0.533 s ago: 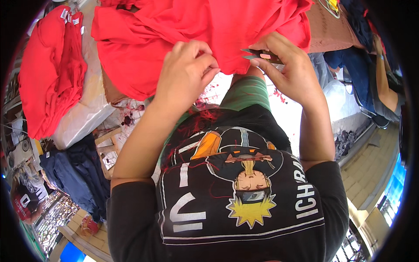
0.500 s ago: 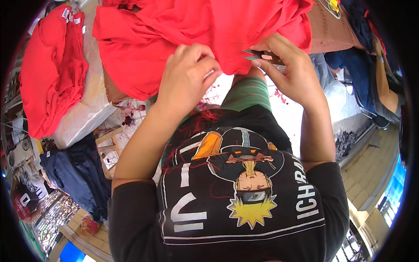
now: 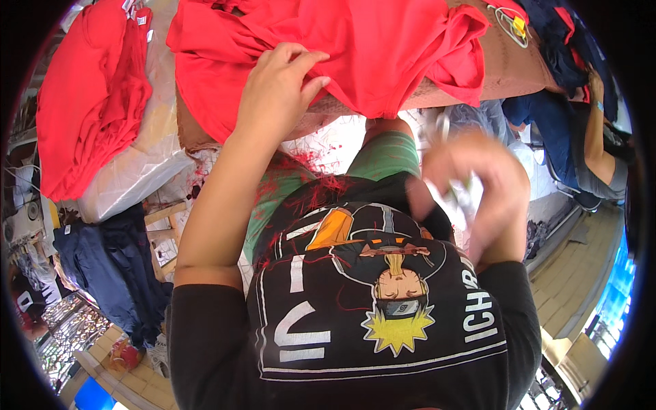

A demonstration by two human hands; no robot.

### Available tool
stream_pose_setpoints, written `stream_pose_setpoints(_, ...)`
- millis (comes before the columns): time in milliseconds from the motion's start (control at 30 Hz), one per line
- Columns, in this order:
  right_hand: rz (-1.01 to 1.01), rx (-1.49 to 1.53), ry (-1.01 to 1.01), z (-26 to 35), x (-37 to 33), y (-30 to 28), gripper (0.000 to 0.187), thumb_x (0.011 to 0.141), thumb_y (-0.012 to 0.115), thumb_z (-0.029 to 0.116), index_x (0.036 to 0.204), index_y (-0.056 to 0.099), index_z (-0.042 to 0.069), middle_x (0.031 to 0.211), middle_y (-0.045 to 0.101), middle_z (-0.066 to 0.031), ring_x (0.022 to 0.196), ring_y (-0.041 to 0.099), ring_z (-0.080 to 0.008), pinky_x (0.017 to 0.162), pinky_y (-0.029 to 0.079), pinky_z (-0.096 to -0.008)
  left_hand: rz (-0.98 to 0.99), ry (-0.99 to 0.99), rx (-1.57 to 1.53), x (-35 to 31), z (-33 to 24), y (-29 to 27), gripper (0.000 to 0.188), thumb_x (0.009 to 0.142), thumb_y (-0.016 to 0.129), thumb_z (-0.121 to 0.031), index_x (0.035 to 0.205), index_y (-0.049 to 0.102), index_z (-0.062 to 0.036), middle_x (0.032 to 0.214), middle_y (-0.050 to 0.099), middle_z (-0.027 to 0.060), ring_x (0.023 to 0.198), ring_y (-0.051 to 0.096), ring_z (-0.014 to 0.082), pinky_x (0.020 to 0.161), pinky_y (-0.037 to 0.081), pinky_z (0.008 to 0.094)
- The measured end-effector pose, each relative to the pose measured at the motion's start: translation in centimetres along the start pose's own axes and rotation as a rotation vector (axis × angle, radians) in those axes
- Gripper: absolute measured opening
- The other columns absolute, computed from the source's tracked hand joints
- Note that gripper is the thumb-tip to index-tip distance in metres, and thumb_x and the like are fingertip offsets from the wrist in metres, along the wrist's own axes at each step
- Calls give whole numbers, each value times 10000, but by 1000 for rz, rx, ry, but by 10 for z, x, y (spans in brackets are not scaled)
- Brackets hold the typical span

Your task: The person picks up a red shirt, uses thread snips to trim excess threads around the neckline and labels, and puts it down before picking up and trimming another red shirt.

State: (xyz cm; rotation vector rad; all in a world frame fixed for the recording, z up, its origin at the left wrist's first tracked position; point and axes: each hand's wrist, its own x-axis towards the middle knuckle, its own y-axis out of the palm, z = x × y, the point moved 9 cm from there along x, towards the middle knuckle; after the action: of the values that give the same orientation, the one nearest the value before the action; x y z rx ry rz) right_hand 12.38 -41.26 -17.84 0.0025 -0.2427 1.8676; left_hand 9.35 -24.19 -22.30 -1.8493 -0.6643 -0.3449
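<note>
My left hand [image 3: 283, 85] is over the left part of a bunched red garment [image 3: 369, 58], thumb and forefinger apart with nothing between them. Whether its other fingers touch the cloth is hard to see. Over the right side of my lap, my right hand [image 3: 482, 167] is smeared by motion, clear of the garment. A blurred grey shape at its far side matches the thread snips [image 3: 443, 126] that it held a moment before. Loose red threads [image 3: 328, 183] lie on my lap and dark shirt.
Red garments [image 3: 89, 102] are heaped on a plastic-wrapped bundle [image 3: 140, 167] at the left. Below them hang dark blue clothes [image 3: 113, 266]. A brown surface [image 3: 516, 58] bears the red garment and a white cord [image 3: 509, 31]. At the far right, another person's arm [image 3: 598, 130] reaches toward dark cloth.
My right hand has swung down toward me, away from the garment. My left hand has moved up and slightly left, its fingers opening. The garment's right side has shifted, baring the brown surface.
</note>
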Motion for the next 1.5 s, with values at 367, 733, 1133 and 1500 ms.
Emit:
stream_pose_setpoints(367,653,-186,-542,146,-53,84,179,842,558,50,999,637,85,763,459,91,568,441,24,491,355,-187,328,-199,-487,-39,24,4,188,837,685,-186,922,691,-18,1064,679,111,956,652,254,845,500,339)
stream_pose_setpoints(733,-290,-879,90,120,-33,-50,329,768,740,376,821,657,62,690,561,0,478,478,-106,468,359,-276,771,-242,-450,-59,-16,5,268,859,669,-225,1007,687,-4,980,691,121,834,669,215,769,502,313)
stream_pose_setpoints(1133,-636,-413,268,-87,-35,-88,195,845,614,-15,1036,646,3,851,670,-44,699,613,-93,642,488,-255,513,-847,-1017,-82,10,117,287,851,708,-251,962,695,13,773,670,5,667,563,61,613,461,247)
stream_pose_setpoints(1500,-761,-401,409,-107,-65,-90,184,854,672,43,1031,652,-3,854,657,-5,773,571,-43,674,476,-219,360,-191,-234,-35,-34,33,212,741,768,-144,860,620,-51,861,615,67,790,607,204,686,480,318)
